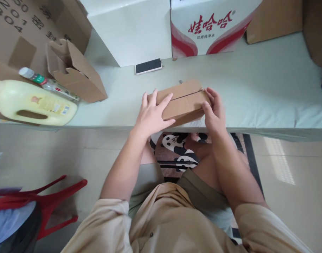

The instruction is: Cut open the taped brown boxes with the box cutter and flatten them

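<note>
A small brown cardboard box [186, 103] is between my two hands at the near edge of the covered table; its top flaps meet along a narrow dark seam. My left hand [155, 111] rests with fingers spread on the box's left end, the thumb along the near side. At the right end, my right hand [214, 108] grips the corner, its thumb on the near side and fingers behind. Beyond the box lies a phone [148, 66], dark face up, touched by neither hand.
On the left of the table [269, 84] stand an opened carton [79, 75], a clear bottle [51, 85] and a yellow jug [37, 103]. White boxes [134, 33] line the back. A red stool [49, 203] is on the floor at lower left.
</note>
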### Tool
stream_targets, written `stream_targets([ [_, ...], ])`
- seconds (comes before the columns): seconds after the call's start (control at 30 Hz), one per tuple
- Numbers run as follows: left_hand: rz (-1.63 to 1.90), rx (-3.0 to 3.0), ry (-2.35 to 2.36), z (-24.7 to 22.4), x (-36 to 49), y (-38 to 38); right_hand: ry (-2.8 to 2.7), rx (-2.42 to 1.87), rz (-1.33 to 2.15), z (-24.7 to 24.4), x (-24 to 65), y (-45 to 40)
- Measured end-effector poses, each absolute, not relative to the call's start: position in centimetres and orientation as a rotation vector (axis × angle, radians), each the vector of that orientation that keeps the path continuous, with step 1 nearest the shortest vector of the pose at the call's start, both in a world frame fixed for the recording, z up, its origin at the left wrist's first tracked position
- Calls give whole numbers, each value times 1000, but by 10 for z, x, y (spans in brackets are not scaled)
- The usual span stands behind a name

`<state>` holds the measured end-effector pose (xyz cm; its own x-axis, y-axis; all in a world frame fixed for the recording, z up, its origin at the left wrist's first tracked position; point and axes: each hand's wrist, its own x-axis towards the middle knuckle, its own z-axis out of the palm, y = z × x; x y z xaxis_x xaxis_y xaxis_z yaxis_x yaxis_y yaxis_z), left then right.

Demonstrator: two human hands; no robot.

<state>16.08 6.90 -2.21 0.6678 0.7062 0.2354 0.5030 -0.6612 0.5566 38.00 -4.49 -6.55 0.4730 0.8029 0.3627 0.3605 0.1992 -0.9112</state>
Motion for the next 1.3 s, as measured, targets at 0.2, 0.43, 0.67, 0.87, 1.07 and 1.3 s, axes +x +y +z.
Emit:
stream_targets([
  [0.2, 691, 2247, 1058, -10, 134, 87, -999, -1483, 539, -75, 376, -42],
  [0.43, 970, 1398, 942, -26, 108, 81, -1229, -1395, 699, -65, 355, -42],
  [0.67, 541, 803, 881, -71, 149, 32, -1343, -1116, 372, -37, 353, -64],
  [0.87, 657, 1202, 999, -88, 179, 16, -1297, -1292, 256, -41, 355, -65],
  [1.07, 1154, 1888, 882, -56, 169, 19, -1231, -1316, 465, -41, 349, -57],
  [1.3, 1140, 2466, 669, -31, 179, 12, -1164, -1289, 674, -54, 356, -52],
])
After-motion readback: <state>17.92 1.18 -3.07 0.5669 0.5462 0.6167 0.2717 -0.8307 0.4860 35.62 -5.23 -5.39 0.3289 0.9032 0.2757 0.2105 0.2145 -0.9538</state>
